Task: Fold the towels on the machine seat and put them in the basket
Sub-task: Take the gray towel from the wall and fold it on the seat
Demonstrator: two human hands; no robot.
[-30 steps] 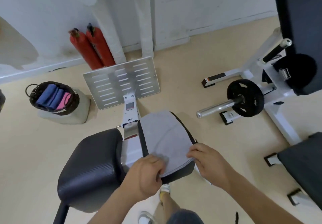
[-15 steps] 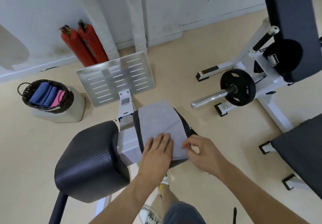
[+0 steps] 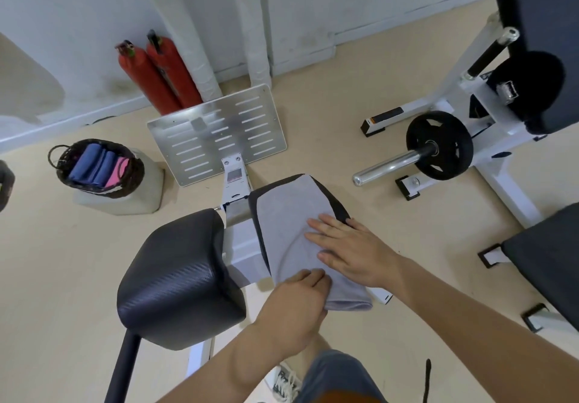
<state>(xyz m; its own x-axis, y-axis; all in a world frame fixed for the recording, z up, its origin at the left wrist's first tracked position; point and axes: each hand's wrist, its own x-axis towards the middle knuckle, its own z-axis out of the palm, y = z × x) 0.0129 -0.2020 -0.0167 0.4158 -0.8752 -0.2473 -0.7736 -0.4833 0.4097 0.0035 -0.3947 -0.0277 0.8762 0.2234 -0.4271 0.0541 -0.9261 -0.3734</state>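
Beige floor (image 3: 313,114) beneath everything.

Black padded machine seat in two parts: larger pad (image 3: 178,277) at near left, smaller pad (image 3: 337,204) at centre, white frame between.

Grey towel (image 3: 288,214), folded to a long strip, laid along the smaller pad, near end reaching past the pad's front edge.

Right hand (image 3: 354,252): forearm entering from lower right, palm down, fingers straight and slightly spread, pressed flat on the towel's middle right.

Left hand (image 3: 294,305): forearm rising from bottom centre, fingers bent onto the towel's near left part, just beside the right thumb. Pinching the cloth or merely pressing it: cannot tell.

Dark wicker basket (image 3: 130,183) on a pale block (image 3: 125,205) at far left, well apart from the seat, holding folded blue towels (image 3: 91,164) and a pink towel (image 3: 120,167).
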